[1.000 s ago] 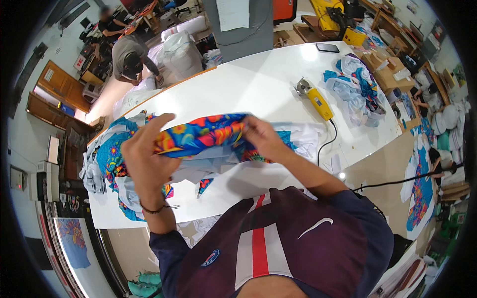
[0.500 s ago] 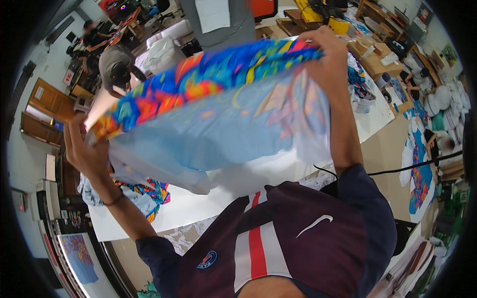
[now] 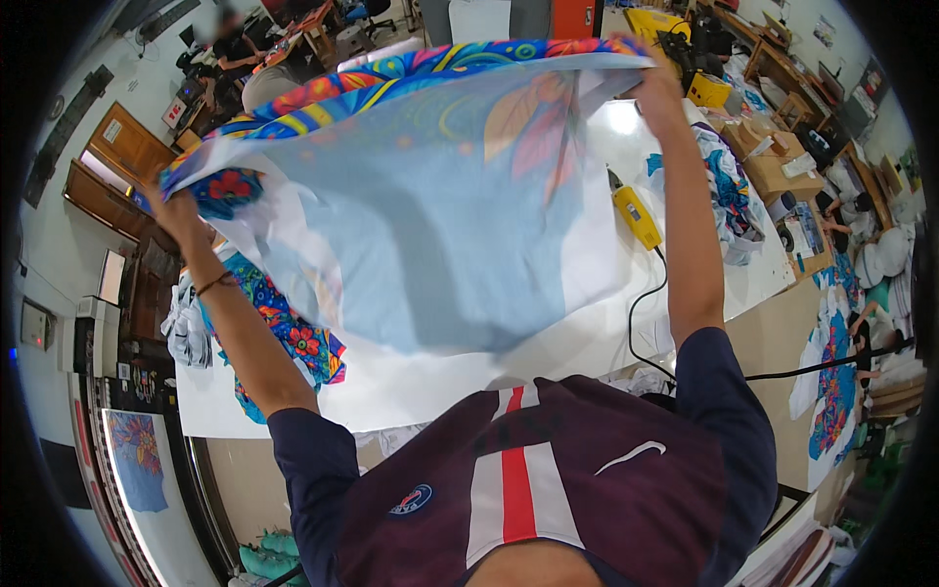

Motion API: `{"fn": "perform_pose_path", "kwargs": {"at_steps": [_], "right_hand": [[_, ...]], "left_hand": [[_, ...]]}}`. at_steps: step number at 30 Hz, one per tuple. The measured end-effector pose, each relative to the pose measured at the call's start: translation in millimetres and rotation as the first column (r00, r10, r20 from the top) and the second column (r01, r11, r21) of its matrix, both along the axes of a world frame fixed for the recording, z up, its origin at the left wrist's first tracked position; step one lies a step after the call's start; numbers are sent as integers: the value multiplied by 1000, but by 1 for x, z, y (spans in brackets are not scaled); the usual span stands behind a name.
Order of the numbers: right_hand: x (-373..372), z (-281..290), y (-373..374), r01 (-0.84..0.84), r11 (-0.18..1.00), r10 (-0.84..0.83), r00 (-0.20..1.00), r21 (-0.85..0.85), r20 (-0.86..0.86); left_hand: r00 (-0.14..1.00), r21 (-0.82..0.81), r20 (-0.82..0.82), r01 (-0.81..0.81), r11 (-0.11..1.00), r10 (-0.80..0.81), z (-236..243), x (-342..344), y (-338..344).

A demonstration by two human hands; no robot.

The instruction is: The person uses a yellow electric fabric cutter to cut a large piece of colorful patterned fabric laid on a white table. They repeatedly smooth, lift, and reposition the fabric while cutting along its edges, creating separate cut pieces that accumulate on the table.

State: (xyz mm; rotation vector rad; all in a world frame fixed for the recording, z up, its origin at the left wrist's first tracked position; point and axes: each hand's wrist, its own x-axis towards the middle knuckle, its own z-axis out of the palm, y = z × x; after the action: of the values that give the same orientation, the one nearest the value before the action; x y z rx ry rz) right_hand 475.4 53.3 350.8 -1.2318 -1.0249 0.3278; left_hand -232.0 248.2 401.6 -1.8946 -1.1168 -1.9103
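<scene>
White and broad, the worktop (image 3: 421,391) filled the middle of the workroom. Above it, a large cloth (image 3: 440,215) hung stretched between two hands, its pale blue side facing the worktop's near edge, its top showing a vivid flowered print. The left hand (image 3: 176,210) had its fingers closed on the left end; the right hand (image 3: 650,83) pinched the right end, its fingertips blurred. Near the worktop's near left corner lay a flowered heap (image 3: 284,328). Toward the right edge rested a yellow cutter (image 3: 636,217), with a second heap (image 3: 729,196) nearer that edge.
</scene>
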Motion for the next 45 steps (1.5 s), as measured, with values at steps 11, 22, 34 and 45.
{"fn": "perform_pose_path", "kwargs": {"at_steps": [11,22,34,45], "right_hand": [[-4,-94,-226,20,982,46,939,-187,342],[-85,-238,-204,115,872,186,820,-476,540],[-13,-291,-167,189,892,85,822,-411,563],[102,-369,-79,703,352,-211,703,-618,679]], "left_hand": [[899,-112,438,38,993,15,-151,-126,-256],[613,-699,544,-48,713,574,-342,-168,-264],[640,-723,-582,-690,41,501,-335,-29,-277],[933,-805,-344,-236,545,-103,-387,124,-240]]}}
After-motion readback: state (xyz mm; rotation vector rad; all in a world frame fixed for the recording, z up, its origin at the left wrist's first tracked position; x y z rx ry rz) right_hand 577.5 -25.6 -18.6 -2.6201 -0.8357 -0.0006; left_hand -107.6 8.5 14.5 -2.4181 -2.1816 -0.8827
